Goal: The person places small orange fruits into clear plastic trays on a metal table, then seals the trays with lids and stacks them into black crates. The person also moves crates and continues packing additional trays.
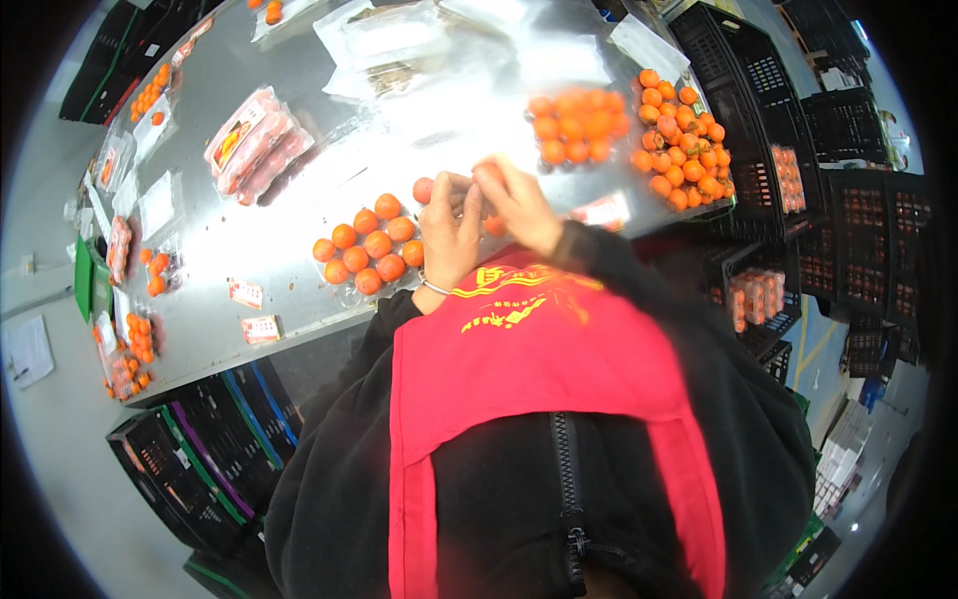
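Note:
My right hand, smeared by motion, grips an orange persimmon above the steel table. Beside it, my left hand has its fingers curled closed, and what they hold, if anything, is hidden. Rows of persimmons sit in a clear plastic tray just left of my left hand. A lone persimmon shows at the left hand's fingertips. Another persimmon is partly covered below my hands. Right of my hands lies a blurred, filled block of persimmons.
Loose persimmons are heaped at the table's right end. A stack of packaged trays stands at left, with printed labels near the front edge. Plastic bags lie at the back. Black crates adjoin the table at right.

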`<control>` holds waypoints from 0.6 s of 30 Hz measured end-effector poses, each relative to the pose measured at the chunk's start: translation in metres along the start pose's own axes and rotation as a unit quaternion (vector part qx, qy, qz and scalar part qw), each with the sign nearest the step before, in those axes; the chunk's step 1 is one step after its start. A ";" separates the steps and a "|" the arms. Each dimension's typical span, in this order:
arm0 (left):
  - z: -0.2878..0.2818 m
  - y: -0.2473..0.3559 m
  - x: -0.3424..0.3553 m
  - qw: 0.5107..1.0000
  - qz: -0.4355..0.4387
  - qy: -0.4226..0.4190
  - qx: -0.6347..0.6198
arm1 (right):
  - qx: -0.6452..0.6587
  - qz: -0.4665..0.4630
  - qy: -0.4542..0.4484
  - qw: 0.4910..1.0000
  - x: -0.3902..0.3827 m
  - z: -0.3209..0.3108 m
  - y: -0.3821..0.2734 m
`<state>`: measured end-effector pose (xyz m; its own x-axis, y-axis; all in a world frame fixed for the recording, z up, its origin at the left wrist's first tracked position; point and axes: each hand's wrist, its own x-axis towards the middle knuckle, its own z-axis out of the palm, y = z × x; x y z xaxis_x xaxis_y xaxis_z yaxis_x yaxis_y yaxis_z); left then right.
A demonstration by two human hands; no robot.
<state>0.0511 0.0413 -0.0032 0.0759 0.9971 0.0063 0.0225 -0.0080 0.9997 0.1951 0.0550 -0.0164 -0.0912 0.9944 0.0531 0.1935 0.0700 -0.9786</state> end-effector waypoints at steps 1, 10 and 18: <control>0.000 0.000 0.000 1.000 0.004 0.001 0.015 | -0.004 0.007 0.006 1.000 0.000 0.001 0.002; 0.002 0.005 0.000 0.995 -0.072 -0.016 -0.073 | 0.038 0.013 0.068 0.997 0.003 -0.005 0.012; -0.007 0.000 0.007 0.950 -0.157 -0.053 -0.264 | 0.174 0.118 0.010 0.978 -0.006 -0.019 0.000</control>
<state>0.0442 0.0488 -0.0026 0.2486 0.9309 -0.2677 -0.4414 0.3549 0.8241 0.2139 0.0505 -0.0129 -0.0644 0.9814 -0.1811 -0.1382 -0.1885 -0.9723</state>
